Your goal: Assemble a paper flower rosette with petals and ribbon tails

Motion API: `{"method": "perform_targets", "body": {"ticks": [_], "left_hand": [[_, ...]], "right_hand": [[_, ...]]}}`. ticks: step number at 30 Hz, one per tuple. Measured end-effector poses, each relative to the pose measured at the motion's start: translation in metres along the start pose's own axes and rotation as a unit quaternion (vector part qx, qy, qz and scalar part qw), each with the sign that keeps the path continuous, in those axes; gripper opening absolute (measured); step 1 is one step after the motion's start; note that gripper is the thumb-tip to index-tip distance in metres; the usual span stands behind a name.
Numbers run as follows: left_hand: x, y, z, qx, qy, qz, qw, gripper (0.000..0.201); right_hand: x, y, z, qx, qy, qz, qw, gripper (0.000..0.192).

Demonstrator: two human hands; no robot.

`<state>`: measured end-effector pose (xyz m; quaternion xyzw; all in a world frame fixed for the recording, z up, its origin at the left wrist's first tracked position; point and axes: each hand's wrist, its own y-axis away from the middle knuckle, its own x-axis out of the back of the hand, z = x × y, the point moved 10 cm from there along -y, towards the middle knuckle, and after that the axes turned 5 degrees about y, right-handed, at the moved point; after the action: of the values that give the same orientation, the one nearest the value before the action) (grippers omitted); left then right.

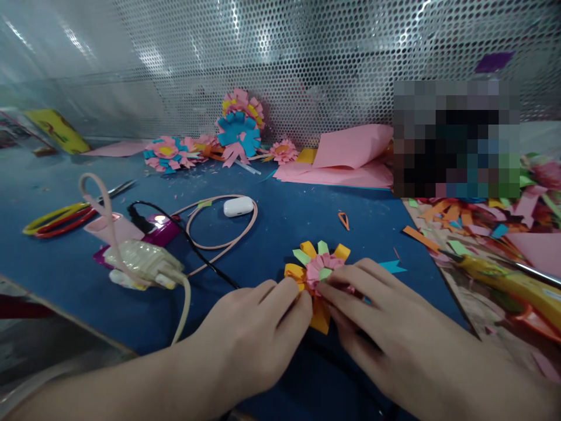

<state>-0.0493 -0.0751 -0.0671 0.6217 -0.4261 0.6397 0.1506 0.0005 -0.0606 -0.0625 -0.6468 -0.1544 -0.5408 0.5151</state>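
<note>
Well, both hands hold the paper flower (325,273), which is toward the near edge of the blue table (298,210). The left hand (258,330) pinches the orange loops (294,272). The right hand (379,316) has fingertips on the pink middle (316,264); I can't tell how tight it grips. I think it's best to press softly, keep the middle still, and not squash the loops.

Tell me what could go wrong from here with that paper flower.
The left hand and right hand are pressed close around the paper flower, so it might crease or tear. The black cord runs in toward the left hand and could snag. What looks like a yellow glue gun lies past the right hand; if hot, which I can't tell, it might burn someone.
</note>
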Motion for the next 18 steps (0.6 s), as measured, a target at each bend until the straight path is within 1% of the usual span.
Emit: {"method": "perform_targets", "body": {"ticks": [5,8,11,14,18], "left_hand": [[0.004,0.001,0.001,-0.005,-0.006,0.035,0.999,0.025],[0.001,0.0,-0.001,0.006,0.007,0.015,1.0,0.028],[-0.005,-0.001,-0.004,0.017,0.013,-0.007,1.0,0.028],[-0.007,-0.002,-0.006,0.026,0.021,-0.007,0.999,0.025],[-0.007,-0.002,-0.008,0.03,0.029,-0.003,0.999,0.025]], "right_hand": [[-0.001,-0.001,-0.003,0.005,0.002,-0.002,1.0,0.03],[0.0,-0.002,-0.003,0.01,0.012,-0.005,1.0,0.029],[-0.001,-0.001,-0.007,0.033,0.033,-0.011,0.999,0.025],[-0.003,0.001,-0.011,0.06,0.058,-0.023,0.996,0.021],[-0.006,0.003,-0.009,0.043,0.047,-0.022,0.998,0.021]]}}
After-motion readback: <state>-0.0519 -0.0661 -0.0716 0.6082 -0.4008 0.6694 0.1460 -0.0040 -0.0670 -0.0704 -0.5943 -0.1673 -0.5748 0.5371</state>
